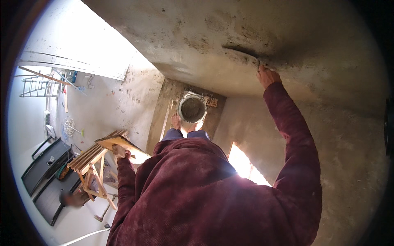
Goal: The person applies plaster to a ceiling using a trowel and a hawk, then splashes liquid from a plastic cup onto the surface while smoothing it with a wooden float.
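My right hand is stretched up to the right, its fingers wrapped round a plastering trowel. The trowel's thin blade lies along the grey plastered wall, seen nearly edge-on. Low on the left, my left hand is closed at the wooden grip of a plasterer's hawk; the board partly hides the fingers. How much plaster lies on the hawk I cannot tell. By my bare feet stands a round bucket with grey mortar in it.
I stand on a raised board platform. A wooden trestle is below to the left. Beyond it are dark panels, a coil of white cable and a metal rack. Bright light comes through an opening beside me.
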Demonstrator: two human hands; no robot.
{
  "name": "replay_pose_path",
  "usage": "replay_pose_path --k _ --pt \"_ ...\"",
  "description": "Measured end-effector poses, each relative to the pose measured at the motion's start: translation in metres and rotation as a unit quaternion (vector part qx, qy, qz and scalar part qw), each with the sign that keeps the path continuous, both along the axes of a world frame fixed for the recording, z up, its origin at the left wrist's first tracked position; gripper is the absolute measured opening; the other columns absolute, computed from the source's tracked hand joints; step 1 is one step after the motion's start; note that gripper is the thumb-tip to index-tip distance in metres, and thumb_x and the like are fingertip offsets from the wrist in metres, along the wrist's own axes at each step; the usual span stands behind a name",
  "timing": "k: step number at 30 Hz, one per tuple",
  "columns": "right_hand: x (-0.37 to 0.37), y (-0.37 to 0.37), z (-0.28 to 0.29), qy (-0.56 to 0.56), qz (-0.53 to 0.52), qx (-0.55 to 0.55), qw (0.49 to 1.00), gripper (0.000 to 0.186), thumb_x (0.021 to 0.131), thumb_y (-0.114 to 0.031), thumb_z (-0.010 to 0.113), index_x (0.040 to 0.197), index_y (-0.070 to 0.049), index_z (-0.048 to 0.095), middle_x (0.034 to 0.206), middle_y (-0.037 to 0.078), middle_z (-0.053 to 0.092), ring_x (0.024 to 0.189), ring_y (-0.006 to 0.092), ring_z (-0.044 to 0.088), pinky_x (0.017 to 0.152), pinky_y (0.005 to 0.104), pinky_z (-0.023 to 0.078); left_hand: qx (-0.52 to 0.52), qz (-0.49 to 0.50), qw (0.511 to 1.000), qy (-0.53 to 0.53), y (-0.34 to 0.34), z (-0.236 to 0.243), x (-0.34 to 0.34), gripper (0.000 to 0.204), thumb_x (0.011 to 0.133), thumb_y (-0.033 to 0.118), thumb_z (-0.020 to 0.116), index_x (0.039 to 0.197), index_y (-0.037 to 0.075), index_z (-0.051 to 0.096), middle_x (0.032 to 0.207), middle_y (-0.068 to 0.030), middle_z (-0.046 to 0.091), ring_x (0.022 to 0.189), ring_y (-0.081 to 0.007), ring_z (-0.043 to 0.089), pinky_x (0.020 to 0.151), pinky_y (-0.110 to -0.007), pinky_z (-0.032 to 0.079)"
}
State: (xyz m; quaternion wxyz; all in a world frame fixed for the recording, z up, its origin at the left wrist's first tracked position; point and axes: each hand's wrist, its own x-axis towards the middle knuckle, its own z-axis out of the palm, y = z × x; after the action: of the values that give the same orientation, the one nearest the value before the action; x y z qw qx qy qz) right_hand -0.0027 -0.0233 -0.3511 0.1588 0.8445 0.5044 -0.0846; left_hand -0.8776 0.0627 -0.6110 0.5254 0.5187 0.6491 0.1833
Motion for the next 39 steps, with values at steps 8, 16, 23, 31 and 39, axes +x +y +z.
replay_pose_path --k 8,16,23,31,39 --pt "0.009 -0.011 0.022 -0.014 0.02 0.01 1.0 0.045 0.094 -0.038 0.044 0.125 -0.005 0.044 0.088 0.02 0.066 0.07 0.0357 0.065 0.062 0.0456 0.052 -0.005 0.174 0.972 -0.156 -0.012 0.019 0.012 0.032 0.076 0.011 0.077 0.102 0.004 0.06 0.089 -0.0011 0.063 0.076 -0.0135 0.056 0.072 -0.031 0.048" --pt "0.015 -0.022 0.023 -0.035 0.045 0.061 0.997 0.042 0.093 -0.035 0.046 0.12 -0.003 0.047 0.083 0.02 0.066 0.069 0.0336 0.065 0.06 0.0452 0.052 -0.025 0.145 0.989 0.005 -0.018 0.079 0.053 0.031 0.076 0.01 0.077 0.1 0.005 0.059 0.087 -0.0005 0.062 0.075 -0.014 0.056 0.073 -0.032 0.048" --pt "0.002 -0.039 0.066 -0.049 -0.026 -0.083 0.995 0.039 0.093 -0.031 0.044 0.122 -0.004 0.047 0.082 0.021 0.066 0.069 0.0364 0.066 0.06 0.0453 0.052 -0.04 0.1 0.993 0.041 -0.011 0.061 0.061 0.028 0.077 0.009 0.075 0.098 0.005 0.057 0.085 -0.0007 0.059 0.076 -0.0159 0.055 0.074 -0.033 0.048" --pt "-0.044 0.03 0.2 -0.101 0.103 0.179 0.973 0.038 0.094 -0.038 0.047 0.106 -0.002 0.05 0.069 0.018 0.063 0.063 0.0363 0.063 0.057 0.0448 0.05 -0.091 0.023 0.993 0.066 0.03 -0.034 0.075 0.032 0.077 0.008 0.074 0.103 0.005 0.055 0.087 -0.0014 0.059 0.078 -0.0164 0.055 0.075 -0.034 0.048" --pt "-0.055 0.028 0.18 -0.12 0.073 0.165 0.976 0.038 0.095 -0.038 0.045 0.105 -0.002 0.052 0.063 0.015 0.06 0.054 0.0308 0.06 0.051 0.0432 0.047 -0.081 0.008 0.995 0.059 0.047 -0.051 0.087 0.037 0.076 0.006 0.073 0.108 0.005 0.054 0.09 -0.0021 0.059 0.081 -0.0168 0.056 0.076 -0.034 0.048"
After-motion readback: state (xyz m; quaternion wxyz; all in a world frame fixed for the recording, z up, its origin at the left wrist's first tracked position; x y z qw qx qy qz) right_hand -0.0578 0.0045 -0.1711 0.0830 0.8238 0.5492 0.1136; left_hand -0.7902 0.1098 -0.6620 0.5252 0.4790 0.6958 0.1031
